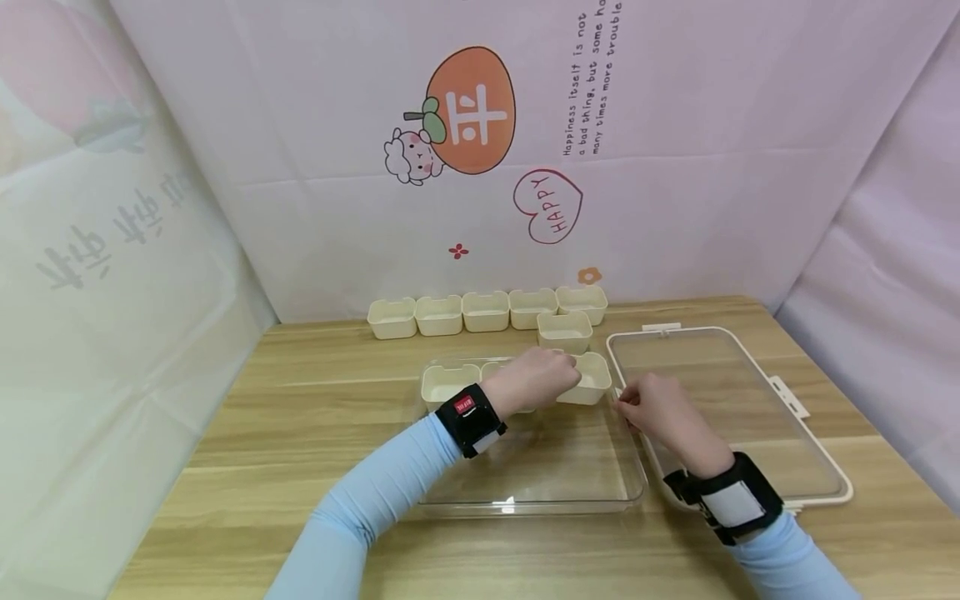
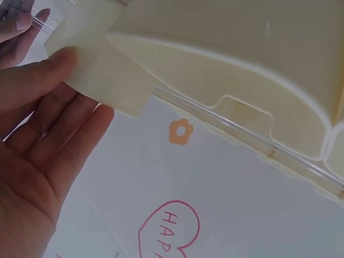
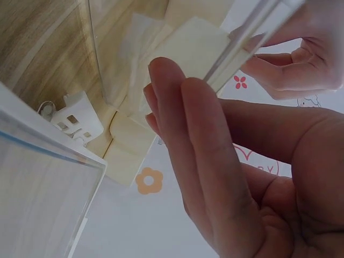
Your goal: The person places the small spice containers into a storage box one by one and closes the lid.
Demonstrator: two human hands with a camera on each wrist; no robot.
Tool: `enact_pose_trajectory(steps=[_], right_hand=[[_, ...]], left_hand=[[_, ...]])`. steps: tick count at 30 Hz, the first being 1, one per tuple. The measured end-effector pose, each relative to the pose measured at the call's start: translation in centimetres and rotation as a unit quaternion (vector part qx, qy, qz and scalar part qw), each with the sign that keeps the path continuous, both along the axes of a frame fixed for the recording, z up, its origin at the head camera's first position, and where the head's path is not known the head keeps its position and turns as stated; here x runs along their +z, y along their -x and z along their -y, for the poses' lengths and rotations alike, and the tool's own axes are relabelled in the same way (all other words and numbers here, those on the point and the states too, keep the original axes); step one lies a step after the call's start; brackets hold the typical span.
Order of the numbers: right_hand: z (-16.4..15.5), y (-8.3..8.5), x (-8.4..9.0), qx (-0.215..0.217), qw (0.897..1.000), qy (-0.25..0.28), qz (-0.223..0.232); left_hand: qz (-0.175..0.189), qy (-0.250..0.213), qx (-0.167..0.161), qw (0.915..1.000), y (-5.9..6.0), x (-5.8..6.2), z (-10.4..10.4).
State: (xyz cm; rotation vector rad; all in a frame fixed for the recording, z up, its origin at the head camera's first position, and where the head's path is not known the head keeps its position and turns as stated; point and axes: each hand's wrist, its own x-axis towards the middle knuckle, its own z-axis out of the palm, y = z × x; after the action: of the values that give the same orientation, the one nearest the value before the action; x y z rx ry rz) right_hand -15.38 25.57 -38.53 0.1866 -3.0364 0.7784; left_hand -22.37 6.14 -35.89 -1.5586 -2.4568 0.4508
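A clear plastic tray [image 1: 525,492] lies in the middle of the wooden table. Cream bins [image 1: 448,383] sit along its far side. My left hand [image 1: 536,379] grips the rightmost cream bin [image 1: 594,382] at the tray's far right corner. In the left wrist view my fingers [image 2: 64,59] lie against that bin's [image 2: 242,64] side tab. My right hand [image 1: 648,408] touches the tray's right rim with straight fingers. In the right wrist view those fingertips [image 3: 166,75] meet the clear wall [image 3: 252,32] beside the bin [image 3: 188,43].
A row of cream bins [image 1: 487,312] stands at the table's back, with one more bin [image 1: 565,331] just in front. The tray's lid [image 1: 727,408] lies flat on the right, its latch [image 3: 75,118] facing the tray. Printed cloth walls enclose three sides.
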Motion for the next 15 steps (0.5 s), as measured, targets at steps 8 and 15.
enact_pose_trajectory(steps=[8,15], right_hand=[[0.06,-0.22,-0.12,0.000,1.000,0.001,0.003],[0.16,-0.14,0.03,-0.003,1.000,0.011,0.006]], left_hand=[[0.007,0.006,0.000,1.0000,0.06,-0.73,-0.15],[0.023,0.009,0.005,0.9997,0.14,-1.03,-0.16]])
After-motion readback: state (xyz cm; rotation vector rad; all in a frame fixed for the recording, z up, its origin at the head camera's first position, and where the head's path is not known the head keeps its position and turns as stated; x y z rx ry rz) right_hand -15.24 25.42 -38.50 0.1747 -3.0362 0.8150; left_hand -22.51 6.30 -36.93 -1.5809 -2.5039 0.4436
